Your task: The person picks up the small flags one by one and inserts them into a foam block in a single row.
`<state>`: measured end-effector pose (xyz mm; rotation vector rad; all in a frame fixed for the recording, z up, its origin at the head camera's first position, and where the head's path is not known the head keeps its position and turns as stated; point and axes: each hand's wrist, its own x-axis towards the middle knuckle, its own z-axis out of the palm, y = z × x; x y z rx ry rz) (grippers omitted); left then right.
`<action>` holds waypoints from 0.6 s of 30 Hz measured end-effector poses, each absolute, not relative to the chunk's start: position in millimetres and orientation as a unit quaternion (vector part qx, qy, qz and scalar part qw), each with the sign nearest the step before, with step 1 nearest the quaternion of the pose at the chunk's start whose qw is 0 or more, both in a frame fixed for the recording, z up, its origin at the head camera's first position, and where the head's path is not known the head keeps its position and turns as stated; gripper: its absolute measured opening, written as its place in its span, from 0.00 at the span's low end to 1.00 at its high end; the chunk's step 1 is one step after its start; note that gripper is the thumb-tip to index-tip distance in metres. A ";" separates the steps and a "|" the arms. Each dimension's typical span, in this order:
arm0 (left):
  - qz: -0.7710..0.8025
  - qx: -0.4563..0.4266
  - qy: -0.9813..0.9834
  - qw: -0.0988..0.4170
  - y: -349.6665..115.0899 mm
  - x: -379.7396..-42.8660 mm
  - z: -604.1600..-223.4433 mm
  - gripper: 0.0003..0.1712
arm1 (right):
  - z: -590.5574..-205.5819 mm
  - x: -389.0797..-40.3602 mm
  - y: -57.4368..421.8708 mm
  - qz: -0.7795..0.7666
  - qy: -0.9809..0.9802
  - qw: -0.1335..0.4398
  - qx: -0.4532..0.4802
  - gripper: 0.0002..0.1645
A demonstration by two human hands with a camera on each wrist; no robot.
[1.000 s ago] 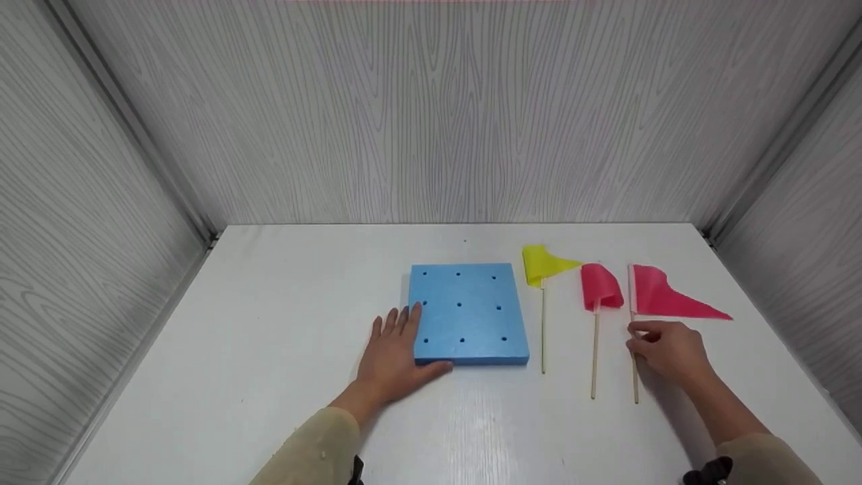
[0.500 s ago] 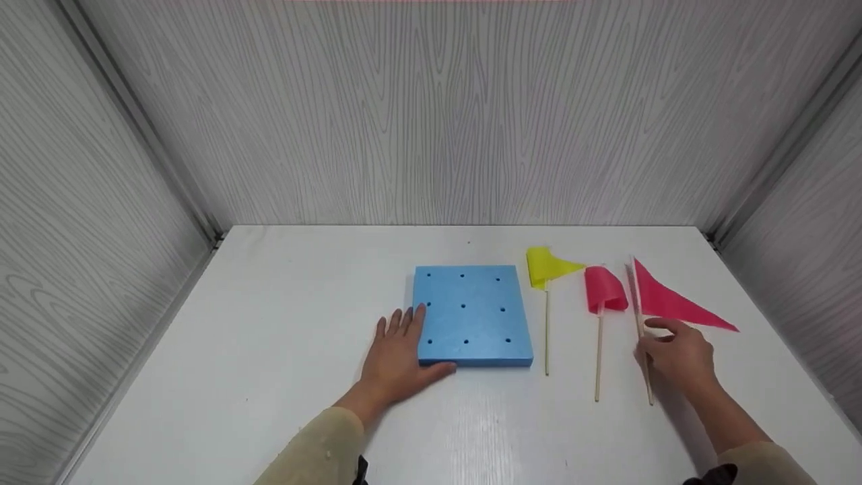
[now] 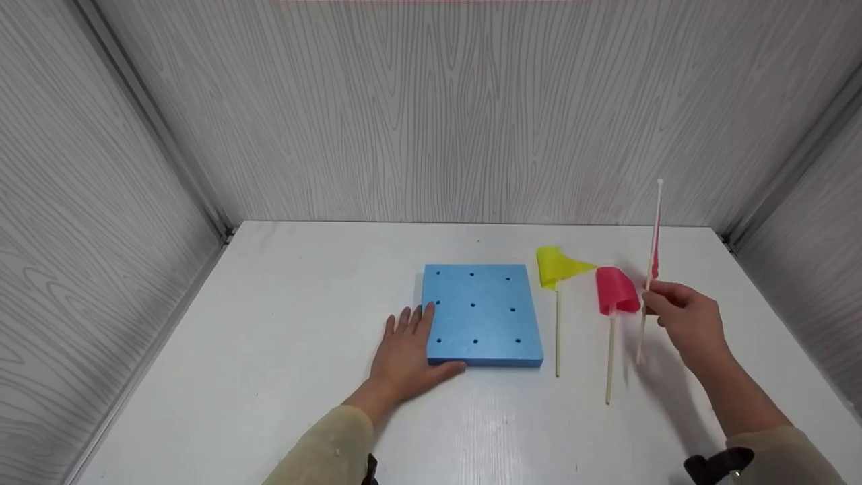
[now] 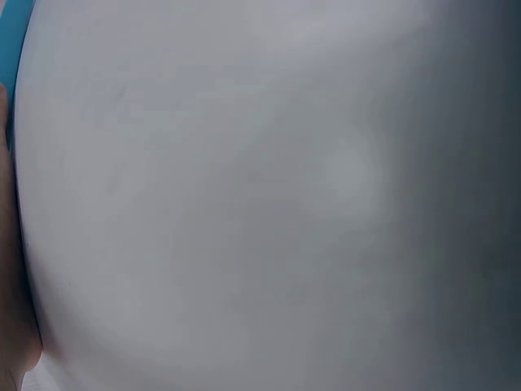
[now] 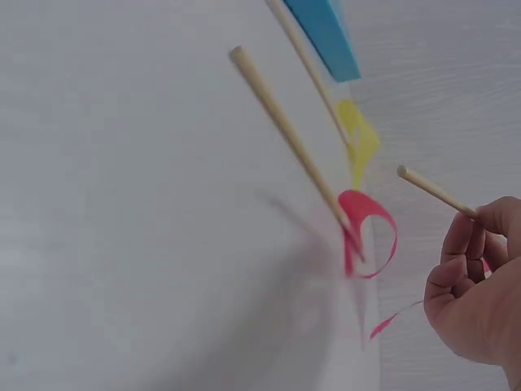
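Left hand (image 3: pixel 402 360) flat, fingers straight, along left edge of blue board (image 3: pixel 481 316). Yellow flag (image 3: pixel 553 267), then curled pink flag (image 3: pixel 613 289), lying flat. Raised pink flag (image 3: pixel 656 236), near-upright, pinched by right hand (image 3: pixel 691 325) (pick-up step, apparently); next move probably wants it steady.

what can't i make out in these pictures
Head view: the held red flag is turned nearly edge-on, hiding its full outline.
Head view: the holes are too small to judge depth.
Left wrist view: the picture's left edge cuts off most of the left hand and blue board.
Right wrist view: the right hand hides part of the held stick.
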<state>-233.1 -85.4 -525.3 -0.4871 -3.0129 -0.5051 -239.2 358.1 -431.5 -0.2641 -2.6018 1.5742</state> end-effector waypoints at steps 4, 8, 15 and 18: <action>-0.158 -0.159 -0.974 0.024 -80.2 -233.1 -522.7 0.72 | -410.1 -251.3 323.8 0.537 -0.841 0.043 -0.051 0.29; -0.155 -0.161 -0.975 0.023 -74.5 -233.7 -524.0 0.73 | -396.0 -265.1 282.1 0.551 -0.834 0.029 -0.013 0.25; -0.167 -0.165 -0.972 0.023 -68.4 -233.3 -525.2 0.73 | -395.6 -290.4 215.0 0.585 -0.807 0.036 0.071 0.19; -0.166 -0.162 -0.972 0.025 -67.2 -233.6 -525.1 0.72 | -399.8 -300.3 191.7 0.600 -0.795 0.036 0.087 0.16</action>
